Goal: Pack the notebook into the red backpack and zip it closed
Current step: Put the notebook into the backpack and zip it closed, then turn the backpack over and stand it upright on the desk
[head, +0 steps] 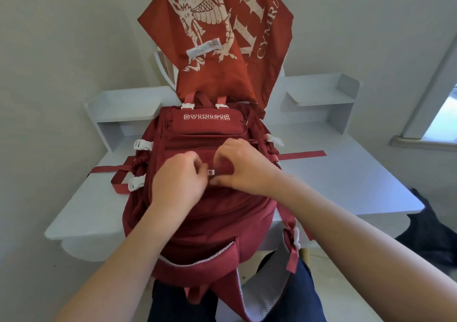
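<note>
Backpack (205,225) in left hand (176,183) and right hand (243,170)

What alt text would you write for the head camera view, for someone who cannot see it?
A red backpack lies on a white desk; the right hand pinches its front fabric and the left hand curls its fingers beside a small tag. A red dragon flag hangs behind; no notebook shows.

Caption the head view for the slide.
Left hand and right hand work at the front of a red backpack on a white desk, dragon flag behind.
</note>
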Motion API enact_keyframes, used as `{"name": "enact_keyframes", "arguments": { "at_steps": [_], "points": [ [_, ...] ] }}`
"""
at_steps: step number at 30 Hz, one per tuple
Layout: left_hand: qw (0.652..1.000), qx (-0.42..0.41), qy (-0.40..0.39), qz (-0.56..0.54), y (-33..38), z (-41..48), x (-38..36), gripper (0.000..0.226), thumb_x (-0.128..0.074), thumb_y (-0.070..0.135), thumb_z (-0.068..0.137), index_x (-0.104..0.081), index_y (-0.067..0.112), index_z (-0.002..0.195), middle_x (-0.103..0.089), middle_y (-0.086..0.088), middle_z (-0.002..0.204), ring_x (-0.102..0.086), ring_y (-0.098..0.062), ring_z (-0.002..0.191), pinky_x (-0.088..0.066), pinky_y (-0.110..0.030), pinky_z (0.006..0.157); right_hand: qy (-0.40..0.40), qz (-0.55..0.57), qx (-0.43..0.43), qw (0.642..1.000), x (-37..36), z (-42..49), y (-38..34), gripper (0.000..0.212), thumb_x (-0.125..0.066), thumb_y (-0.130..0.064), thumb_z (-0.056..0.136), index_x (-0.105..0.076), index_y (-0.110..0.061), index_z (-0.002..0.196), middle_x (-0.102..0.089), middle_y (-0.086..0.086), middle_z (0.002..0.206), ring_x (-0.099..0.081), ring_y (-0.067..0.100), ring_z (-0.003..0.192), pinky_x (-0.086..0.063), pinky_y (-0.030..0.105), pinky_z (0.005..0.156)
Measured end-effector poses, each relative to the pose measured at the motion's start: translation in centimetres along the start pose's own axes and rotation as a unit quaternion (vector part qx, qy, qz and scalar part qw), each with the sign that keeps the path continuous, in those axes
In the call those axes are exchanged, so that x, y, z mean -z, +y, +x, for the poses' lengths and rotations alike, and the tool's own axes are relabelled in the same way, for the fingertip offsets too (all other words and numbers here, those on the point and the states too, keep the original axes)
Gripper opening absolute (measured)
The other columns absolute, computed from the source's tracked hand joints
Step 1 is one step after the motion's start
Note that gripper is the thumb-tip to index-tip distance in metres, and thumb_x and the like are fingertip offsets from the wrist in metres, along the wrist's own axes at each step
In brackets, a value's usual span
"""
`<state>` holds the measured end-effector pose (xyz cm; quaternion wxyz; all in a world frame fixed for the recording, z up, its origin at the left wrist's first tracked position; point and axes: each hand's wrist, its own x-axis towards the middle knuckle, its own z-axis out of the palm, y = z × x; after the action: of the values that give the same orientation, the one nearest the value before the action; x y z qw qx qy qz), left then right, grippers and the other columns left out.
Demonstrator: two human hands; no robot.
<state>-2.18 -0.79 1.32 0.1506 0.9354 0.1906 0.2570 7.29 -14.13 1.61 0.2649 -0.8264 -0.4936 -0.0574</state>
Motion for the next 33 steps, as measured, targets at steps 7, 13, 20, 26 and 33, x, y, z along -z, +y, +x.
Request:
{"name": "enact_keyframes", "arguments": {
  "at_steps": [7,13,20,26,33],
  "points": [
    [0.982,0.176,0.004,0.067,-4.4,-0.4,1.2,0.035,-0.057,0.034,0.084,-0.052,0.019,0.114,-0.049,-0.013,0.121,-0.045,-0.039,0.116,-0.041,-0.054,0.090,-0.074,-0.145,0.039,0.986,-2.7,1.8,-2.1,0.059,-0.069,-0.070,0.061,-0.060,-0.024,0.097,-0.053,-0.002,0.108,-0.047,0.021,0.103,-0.043,0.041,0.088],
    [0.968,0.244,-0.049,0.045,-6.7,-1.3,1.6,0.053,-0.053,0.040,0.087,-0.042,0.009,0.129,-0.042,-0.020,0.131,-0.042,-0.043,0.121,-0.042,-0.054,0.094,-0.080,-0.258,0.148,0.951,-4.7,2.4,-3.3,0.031,-0.057,-0.043,0.084,-0.062,-0.016,0.097,-0.063,0.005,0.104,-0.056,0.027,0.101,-0.041,0.040,0.083],
    [0.969,0.243,-0.045,-0.016,-6.8,-1.0,2.2,0.056,-0.042,0.050,0.089,-0.044,0.010,0.127,-0.049,-0.019,0.131,-0.048,-0.040,0.119,-0.042,-0.048,0.095,-0.061,-0.113,0.132,0.983,-3.8,1.8,-4.7,0.022,-0.052,-0.031,0.086,-0.052,-0.009,0.082,-0.064,0.014,0.087,-0.060,0.037,0.080,-0.041,0.038,0.065],
    [0.970,0.239,-0.031,-0.020,-6.3,-0.2,3.4,0.045,-0.050,0.039,0.084,-0.052,0.000,0.106,-0.062,-0.018,0.106,-0.058,-0.039,0.101,-0.044,-0.042,0.080,-0.046,-0.055,0.142,0.987,-3.3,1.2,-7.0,0.025,-0.055,-0.030,0.086,-0.039,-0.015,0.074,-0.062,0.013,0.079,-0.056,0.035,0.072,-0.030,0.033,0.059],
    [0.973,0.213,0.023,-0.081,-4.7,2.9,5.3,0.023,-0.051,0.020,0.088,-0.057,0.006,0.105,-0.063,-0.018,0.111,-0.057,-0.036,0.103,-0.037,-0.034,0.074,0.017,-0.007,0.122,0.992,-1.7,1.6,-8.0,0.027,-0.057,-0.025,0.085,-0.038,-0.013,0.071,-0.052,0.007,0.070,-0.049,0.032,0.066,-0.029,0.034,0.058]
  ]
}}
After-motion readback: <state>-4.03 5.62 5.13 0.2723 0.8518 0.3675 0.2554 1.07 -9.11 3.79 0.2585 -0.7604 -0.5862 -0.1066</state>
